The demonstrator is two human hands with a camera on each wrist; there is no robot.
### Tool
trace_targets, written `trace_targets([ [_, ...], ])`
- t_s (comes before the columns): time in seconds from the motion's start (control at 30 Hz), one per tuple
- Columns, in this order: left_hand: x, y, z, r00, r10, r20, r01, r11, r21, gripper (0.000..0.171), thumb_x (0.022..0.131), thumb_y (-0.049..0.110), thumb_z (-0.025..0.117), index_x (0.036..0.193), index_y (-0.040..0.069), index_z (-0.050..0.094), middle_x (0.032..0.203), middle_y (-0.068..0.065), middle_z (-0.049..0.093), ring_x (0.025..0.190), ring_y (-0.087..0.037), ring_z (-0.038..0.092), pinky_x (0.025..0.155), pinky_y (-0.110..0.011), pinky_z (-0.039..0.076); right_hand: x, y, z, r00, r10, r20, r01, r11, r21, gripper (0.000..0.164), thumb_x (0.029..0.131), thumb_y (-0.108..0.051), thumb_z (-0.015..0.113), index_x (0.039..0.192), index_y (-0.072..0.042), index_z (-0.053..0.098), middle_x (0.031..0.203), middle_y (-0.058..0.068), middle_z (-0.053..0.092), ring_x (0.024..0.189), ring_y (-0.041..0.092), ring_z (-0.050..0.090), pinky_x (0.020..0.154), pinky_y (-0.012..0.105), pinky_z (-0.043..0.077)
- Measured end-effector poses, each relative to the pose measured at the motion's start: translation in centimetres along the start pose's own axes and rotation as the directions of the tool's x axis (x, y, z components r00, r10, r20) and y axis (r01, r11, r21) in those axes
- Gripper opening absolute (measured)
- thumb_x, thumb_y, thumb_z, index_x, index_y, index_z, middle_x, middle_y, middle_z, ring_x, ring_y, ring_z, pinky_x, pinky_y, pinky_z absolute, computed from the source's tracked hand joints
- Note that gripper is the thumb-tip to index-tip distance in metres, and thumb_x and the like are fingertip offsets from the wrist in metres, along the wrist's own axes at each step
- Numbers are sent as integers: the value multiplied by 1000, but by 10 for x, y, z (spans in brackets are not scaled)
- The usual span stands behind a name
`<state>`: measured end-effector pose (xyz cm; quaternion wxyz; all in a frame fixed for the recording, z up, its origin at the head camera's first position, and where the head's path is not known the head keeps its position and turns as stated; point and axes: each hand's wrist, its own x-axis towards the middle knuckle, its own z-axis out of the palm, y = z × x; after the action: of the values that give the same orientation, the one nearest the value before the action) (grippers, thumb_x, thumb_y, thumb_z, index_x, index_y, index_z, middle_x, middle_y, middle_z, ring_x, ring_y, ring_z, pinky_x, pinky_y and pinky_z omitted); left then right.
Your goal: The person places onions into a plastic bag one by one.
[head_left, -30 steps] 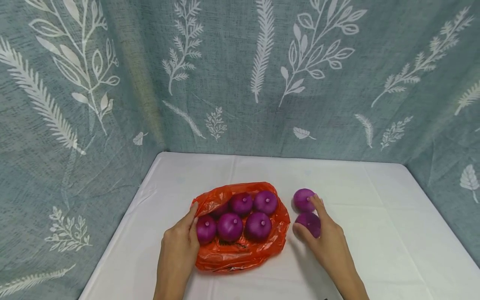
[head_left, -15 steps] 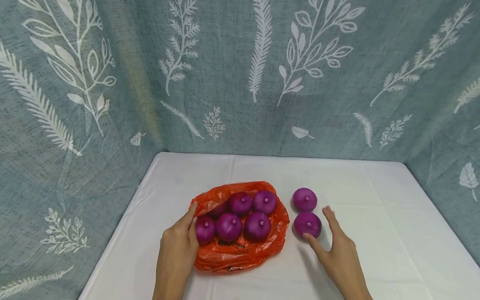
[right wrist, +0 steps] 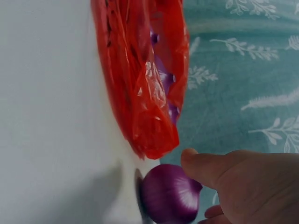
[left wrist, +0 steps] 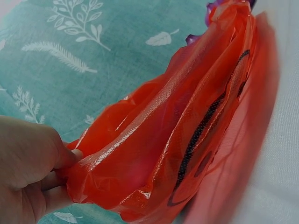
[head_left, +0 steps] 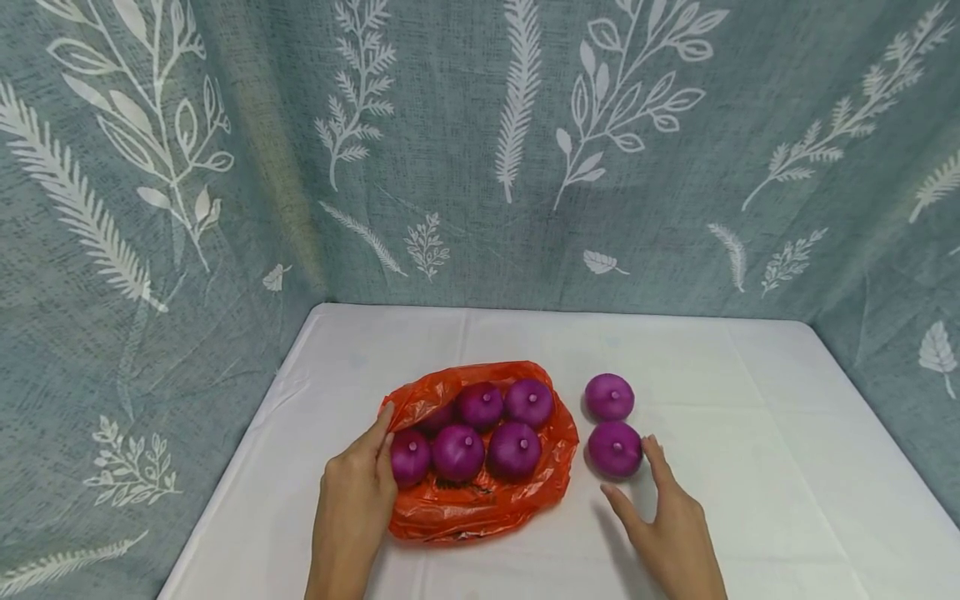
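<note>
A red plastic bag [head_left: 517, 518] lies wide at the mouth on the white table, with several purple onions [head_left: 514, 452] inside, stem tips up. My left hand [head_left: 351, 493] pinches the bag's left rim between thumb and fingers; the left wrist view shows the gathered plastic [left wrist: 135, 154] in that hold. Two loose onions stand right of the bag, a far onion [head_left: 609, 397] and a near onion [head_left: 615, 450] in front of it. Beside the near one, my right hand [head_left: 670, 521] is spread, forefinger at its right side and thumb just in front, gripping nothing.
A white cloth covers the table [head_left: 750, 433]. Grey-green curtains [head_left: 480, 167] with white leaf prints stand behind and on both sides, right at the table's back edge.
My right hand has drawn back from over the two loose onions, toward me and to the right, uncovering both. The left hand keeps its hold on the bag's rim.
</note>
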<state>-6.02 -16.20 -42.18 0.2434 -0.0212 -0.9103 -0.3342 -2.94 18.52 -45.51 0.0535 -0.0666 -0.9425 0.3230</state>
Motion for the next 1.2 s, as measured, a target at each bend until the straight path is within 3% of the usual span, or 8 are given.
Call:
trace_targets([
  [0.37,1,0,0,999,-20,29,20,1000,0,45,99,-6,68,143,0,64,126,-26,72,110,-42,74,87,-54,61,9,-6,4,1000,-24,2,24,1000,-5,96,98,-52,73,164,3,30,164,26,38,143,48,47,113,62,44],
  [0.7,2,-1,0,1000,-15,20,16,1000,-6,46,98,-7,69,143,0,65,126,-25,72,108,-41,74,87,-54,62,23,-8,6,999,-47,9,47,999,-20,97,98,-46,76,164,6,28,165,27,34,147,47,42,115,60,41],
  [1.2,3,-2,-3,998,-50,34,50,999,7,46,100,-5,67,145,2,64,127,-25,71,110,-42,73,88,-56,61,35,-9,7,998,-47,37,48,999,-8,101,95,-40,81,166,2,24,167,28,28,150,48,36,117,62,39],
])
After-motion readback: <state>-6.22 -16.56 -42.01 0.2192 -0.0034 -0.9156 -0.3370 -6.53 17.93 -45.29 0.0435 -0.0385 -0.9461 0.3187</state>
